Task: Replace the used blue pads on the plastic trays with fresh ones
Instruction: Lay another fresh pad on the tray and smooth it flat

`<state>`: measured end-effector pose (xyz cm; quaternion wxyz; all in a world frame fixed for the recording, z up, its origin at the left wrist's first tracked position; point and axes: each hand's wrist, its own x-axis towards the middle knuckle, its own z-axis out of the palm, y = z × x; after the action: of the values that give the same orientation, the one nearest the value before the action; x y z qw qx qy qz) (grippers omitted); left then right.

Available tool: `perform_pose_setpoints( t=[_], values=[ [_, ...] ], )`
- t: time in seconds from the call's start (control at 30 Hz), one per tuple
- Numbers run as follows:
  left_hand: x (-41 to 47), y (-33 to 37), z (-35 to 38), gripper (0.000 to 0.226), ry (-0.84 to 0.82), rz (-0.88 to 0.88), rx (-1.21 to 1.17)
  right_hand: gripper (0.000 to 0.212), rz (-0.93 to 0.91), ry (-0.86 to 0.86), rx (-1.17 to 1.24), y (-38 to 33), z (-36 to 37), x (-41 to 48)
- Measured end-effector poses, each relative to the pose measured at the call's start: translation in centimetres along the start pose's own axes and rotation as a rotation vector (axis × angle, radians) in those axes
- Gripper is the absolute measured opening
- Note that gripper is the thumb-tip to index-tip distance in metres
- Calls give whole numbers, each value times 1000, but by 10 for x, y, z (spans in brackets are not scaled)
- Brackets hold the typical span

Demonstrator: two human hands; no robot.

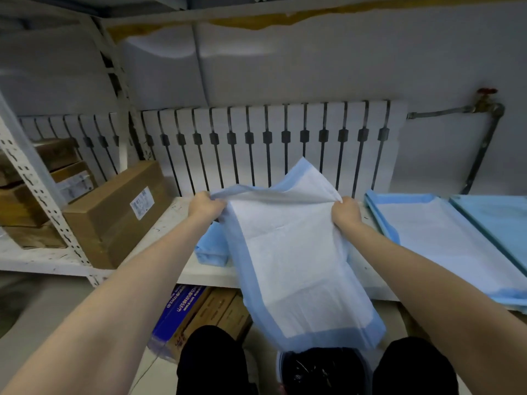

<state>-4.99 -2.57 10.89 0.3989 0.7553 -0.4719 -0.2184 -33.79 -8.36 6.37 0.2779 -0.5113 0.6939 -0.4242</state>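
Note:
A large pad (pixel 296 258), white in the middle with a blue border, hangs partly unfolded over the front edge of the white shelf (pixel 171 223). My left hand (pixel 205 206) grips its upper left edge and my right hand (pixel 346 212) grips its upper right edge, pulling the layers apart. A folded stack of blue pads (pixel 211 249) lies on the shelf under the pad's left side. To the right, another pad (pixel 445 238) lies spread flat on a tray, and a blue sheet (pixel 496 220) lies beside it at the far right.
A brown cardboard box (pixel 119 212) sits on the shelf at left beside a perforated metal post (pixel 37 189), with more boxes (pixel 25 195) behind. A white radiator (pixel 268 146) lines the wall. Boxes (pixel 199 312) and a black bag-lined bin (pixel 322 372) sit below by my knees.

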Motion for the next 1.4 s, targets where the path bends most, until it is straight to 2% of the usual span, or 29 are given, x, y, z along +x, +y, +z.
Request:
perform_pose_setpoints(
  t=[0.13, 0.3, 0.37, 0.5, 0.57, 0.67, 0.73, 0.77, 0.83, 0.9, 0.93, 1.0, 1.1, 1.27, 1.33, 1.4],
  values=[
    [1, -9, 33, 7, -123, -86, 14, 34, 93, 42, -23, 25, -7, 10],
    [-4, -24, 74, 6, -360, -254, 196, 70, 79, -130, -306, 65, -10, 6],
    [-5, -28, 85, 9, -395, -250, 243, 74, 82, -188, -382, 78, -8, 5],
    [-3, -28, 98, 13, -453, -225, 261, 61, 84, -235, -474, 96, -3, 4],
    [-4, -29, 103, 24, -500, -208, 287, 55, 94, -249, -502, 103, -2, 2],
    [-10, -35, 111, 37, -552, -193, 418, 28, 55, -234, -495, 111, -2, 5],
    [-15, -37, 116, 36, -525, -147, 449, 16, 23, -196, -426, 113, 0, 8],
    [-16, -38, 120, 33, -490, -125, 376, 14, 13, -167, -374, 112, 0, 8],
    [-15, -34, 126, 26, -426, -125, 32, 17, 12, -87, -277, 109, -3, 8],
    [-18, -27, 129, 20, -397, -220, -308, 23, 43, -43, -245, 110, -6, 7],
    [-20, -26, 130, 19, -413, -267, -375, 27, 71, -56, -259, 112, -7, 6],
    [-27, -28, 133, 17, -499, -308, -251, 34, 120, -122, -311, 117, -7, 3],
    [-42, -39, 139, 23, -610, -295, 161, 39, 103, -173, -377, 121, -4, -4],
    [-53, -46, 150, 16, -688, -299, 381, 30, 7, -161, -563, 123, -1, -12],
    [-55, -48, 150, 15, -663, -239, 478, 27, -1, -174, -603, 124, -2, -12],
    [-52, -53, 150, 17, -543, -114, 538, 28, -2, -190, -608, 127, -3, -10]
  ],
)
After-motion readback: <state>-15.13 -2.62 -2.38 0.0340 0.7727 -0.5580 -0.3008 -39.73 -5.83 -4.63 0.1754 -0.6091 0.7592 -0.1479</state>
